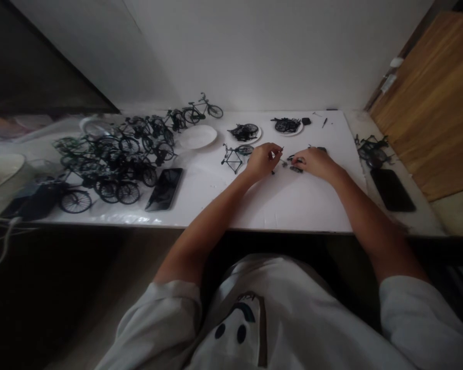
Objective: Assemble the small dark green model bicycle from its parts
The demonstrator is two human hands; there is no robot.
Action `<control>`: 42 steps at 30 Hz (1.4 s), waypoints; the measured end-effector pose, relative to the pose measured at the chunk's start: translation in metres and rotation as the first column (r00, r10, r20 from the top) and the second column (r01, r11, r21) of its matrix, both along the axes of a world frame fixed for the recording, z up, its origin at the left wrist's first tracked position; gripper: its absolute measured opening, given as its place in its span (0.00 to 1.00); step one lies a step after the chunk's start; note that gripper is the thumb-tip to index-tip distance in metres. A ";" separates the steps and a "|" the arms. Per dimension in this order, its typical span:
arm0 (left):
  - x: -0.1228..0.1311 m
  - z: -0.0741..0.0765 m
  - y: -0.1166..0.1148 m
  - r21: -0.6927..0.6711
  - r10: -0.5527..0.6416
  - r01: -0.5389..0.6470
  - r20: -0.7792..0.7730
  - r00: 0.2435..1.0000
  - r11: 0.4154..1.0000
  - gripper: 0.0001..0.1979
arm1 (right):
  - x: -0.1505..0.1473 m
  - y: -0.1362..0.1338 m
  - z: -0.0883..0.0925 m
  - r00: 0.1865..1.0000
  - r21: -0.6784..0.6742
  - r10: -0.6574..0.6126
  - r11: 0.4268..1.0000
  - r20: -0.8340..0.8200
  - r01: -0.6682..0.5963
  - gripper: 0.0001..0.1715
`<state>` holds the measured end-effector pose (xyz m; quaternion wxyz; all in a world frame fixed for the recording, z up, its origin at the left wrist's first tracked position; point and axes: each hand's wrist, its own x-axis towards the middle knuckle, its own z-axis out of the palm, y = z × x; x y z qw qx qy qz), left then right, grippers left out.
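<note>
A person in a pale short-sleeved shirt (293,303) sits at a white tabletop (301,208), seen from above, both bare forearms reaching up to the centre right of the frame. The left hand (263,162) has its fingers curled, pinching a thin dark piece (282,149) between thumb and forefinger. The right hand (312,163), just beside it, reaches its fingertips down to small dark parts (296,169) on the tabletop; whether it grips one cannot be told.

Immediately left of the left hand lies a miniature bicycle frame (232,160) with a wheel (244,149) at its right end. Above the hands, near the wall, a white plate (260,134) carries dark wheels and parts, and a second plate (295,133) to its right carries more. A slim dark tool (324,123) lies farther right.

The left of the frame is crowded with a tangle of miniature bicycles (111,149), with a white dish (206,137) and a dark phone (164,189) at its right. A second dark phone-like slab (392,190) lies toward the right edge, below another miniature bicycle (372,152) and beside a wooden panel (432,103).
</note>
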<state>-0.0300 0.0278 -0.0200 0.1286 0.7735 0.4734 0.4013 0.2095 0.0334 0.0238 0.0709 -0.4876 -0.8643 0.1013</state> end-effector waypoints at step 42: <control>0.001 0.000 0.000 0.000 -0.005 0.005 0.031 1.000 1.000 0.08 | -0.013 0.004 -0.022 0.995 0.017 -0.094 0.995 -0.022 0.094 0.11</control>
